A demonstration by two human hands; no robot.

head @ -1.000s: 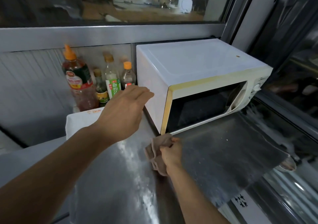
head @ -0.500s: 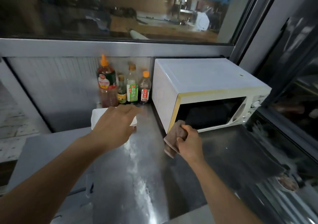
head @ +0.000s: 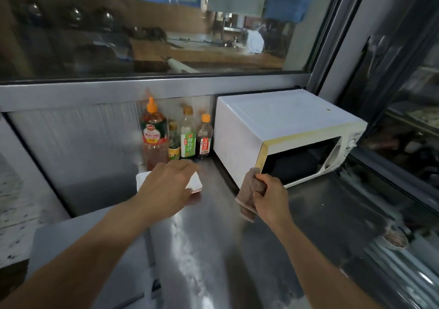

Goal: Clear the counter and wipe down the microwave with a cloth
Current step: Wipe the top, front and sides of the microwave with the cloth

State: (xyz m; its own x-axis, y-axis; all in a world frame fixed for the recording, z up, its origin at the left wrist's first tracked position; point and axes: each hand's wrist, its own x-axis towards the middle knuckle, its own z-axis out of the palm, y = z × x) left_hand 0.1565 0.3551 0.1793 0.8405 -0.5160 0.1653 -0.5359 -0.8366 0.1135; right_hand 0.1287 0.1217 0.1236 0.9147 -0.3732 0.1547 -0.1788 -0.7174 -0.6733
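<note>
A white microwave [head: 280, 116] with a yellowed door frame stands at the back right of the steel counter [head: 213, 249]. My right hand [head: 270, 197] grips a brown cloth [head: 248, 192] and holds it against the microwave's lower front left corner. My left hand [head: 166, 182] lies flat, fingers extended, over a stack of white plates [head: 196, 185] to the left of the microwave. Most of the stack is hidden under the hand.
Several sauce bottles [head: 175, 135] stand against the back wall between the plates and the microwave. A glass window [head: 154, 26] runs above the wall. A small bowl [head: 395, 239] sits low on the right, beyond the counter's edge.
My left hand has dropped from beside the microwave onto the plates. My right hand has lifted the cloth from the counter to the microwave's front corner. The view has pulled back.
</note>
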